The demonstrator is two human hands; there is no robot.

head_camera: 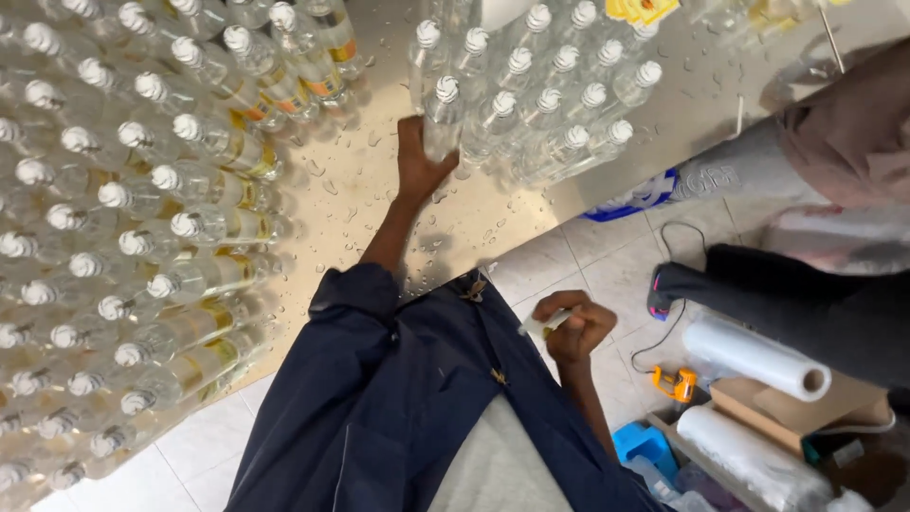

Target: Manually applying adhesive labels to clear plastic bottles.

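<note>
My left hand [417, 161] reaches out over the wet metal table [370, 204] and grips a clear plastic bottle with a white cap [443, 118] at the front of a cluster of unlabelled bottles [550, 95]. My right hand [573, 327] is held close to my body above the tiled floor, fingers closed on a small white and yellow strip that looks like a label [545, 322]. My dark blue sleeve and jacket fill the lower middle.
Many capped bottles with yellow labels [142, 218] crowd the table's left side. Another person's dark-trousered leg [787, 299] and brownish top are at right. Rolls of clear film [758, 356], a cardboard box, an orange tool [675, 382] and a blue object lie on the floor.
</note>
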